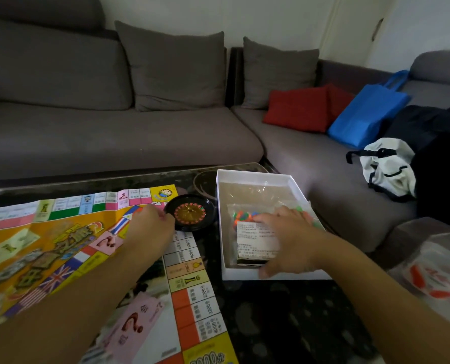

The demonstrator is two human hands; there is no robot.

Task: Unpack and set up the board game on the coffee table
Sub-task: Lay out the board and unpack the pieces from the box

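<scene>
- Head view: the paper game board [61, 248] lies unfolded on the dark coffee table [284, 319], still creased, covering its left part.
- The left hand [150, 224] reaches across the board's far right corner and grips the near rim of the small black roulette wheel [191, 212], which sits half on the board's edge.
- Just right of the wheel stands the open white box [255, 179]. The right hand [289, 237] is inside it, fingers curled over a printed paper sheet [258, 243] and a clear bag of coloured pieces [244, 215]; the thumb hooks the near side.
- Behind the table runs a grey corner sofa [113, 137] with a red cushion [300, 109], a blue tote bag [365, 116] and a white bag [386, 166].
- At the right edge lies a plastic packet with red print [434, 279], blurred.
</scene>
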